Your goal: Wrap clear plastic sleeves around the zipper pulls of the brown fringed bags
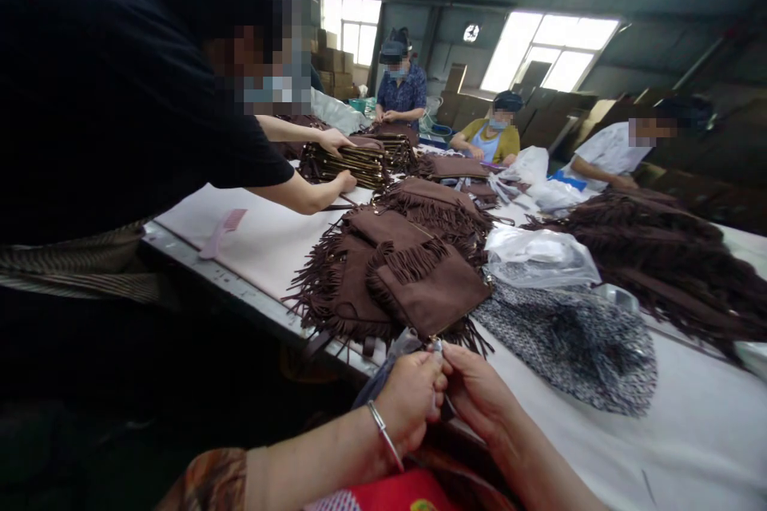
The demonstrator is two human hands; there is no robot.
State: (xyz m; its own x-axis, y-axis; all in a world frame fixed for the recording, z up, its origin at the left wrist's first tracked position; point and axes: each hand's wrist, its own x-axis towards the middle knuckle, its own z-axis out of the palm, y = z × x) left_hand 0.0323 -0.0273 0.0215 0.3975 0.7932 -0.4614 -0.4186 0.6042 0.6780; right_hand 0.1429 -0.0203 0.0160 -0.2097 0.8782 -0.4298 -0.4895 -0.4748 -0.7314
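Brown fringed pouches [428, 287] lie piled at the near edge of the table. Just below the nearest pouch, my left hand [413, 391], with a silver bangle at the wrist, is closed in a pinch on a greyish strip [404, 343]. My right hand [476, 391] meets it from the right, its thumb and fingers pressed together at a small shiny metal piece [436, 345] by the pouch's zipper end. Its exact grip is partly hidden. Both hands are close together at the table edge.
A person in black [120, 96] leans in from the left, hands on a stack of brown pouches [347, 164]. A pink comb [223, 233] lies on the white tabletop [264, 247]. Right of the pile are a clear plastic bag [539, 255], speckled grey cloth [569, 343] and more fringed pieces [653, 255]. Several people work beyond.
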